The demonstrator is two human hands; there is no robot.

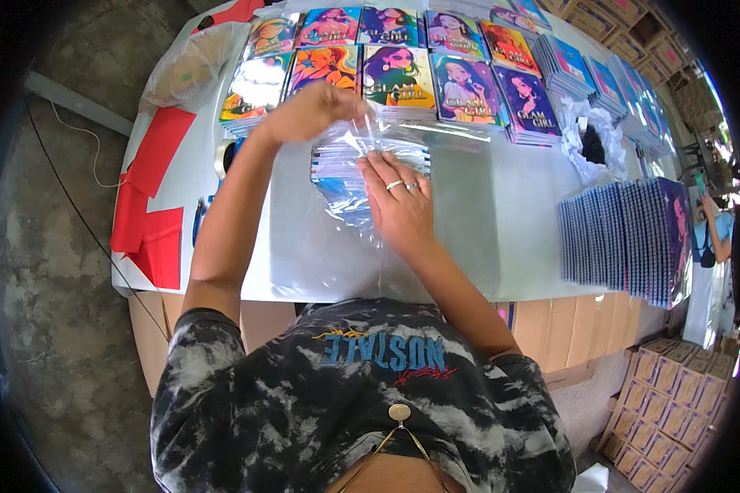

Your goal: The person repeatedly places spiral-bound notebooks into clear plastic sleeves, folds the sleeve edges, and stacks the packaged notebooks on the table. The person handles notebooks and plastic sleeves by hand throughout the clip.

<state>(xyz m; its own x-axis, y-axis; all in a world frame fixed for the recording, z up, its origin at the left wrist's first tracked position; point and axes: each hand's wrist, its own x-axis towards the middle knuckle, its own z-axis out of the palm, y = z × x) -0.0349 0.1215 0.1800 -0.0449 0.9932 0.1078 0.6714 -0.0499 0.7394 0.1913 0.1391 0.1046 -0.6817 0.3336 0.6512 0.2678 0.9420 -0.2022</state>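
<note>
Clear plastic bag (362,177) | left hand (308,111) fingers pinching its top | right hand (399,205) flat, pressing it

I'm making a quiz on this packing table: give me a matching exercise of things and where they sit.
Things:
1. right hand
2. left hand
3. red paper
4. upright row of booklets

Places:
A. table's right edge
B. pinching the clear bag's top
C. table's left edge
D. flat on the clear bag

Pairs: 1-D, 2-B, 3-C, 4-A
</note>
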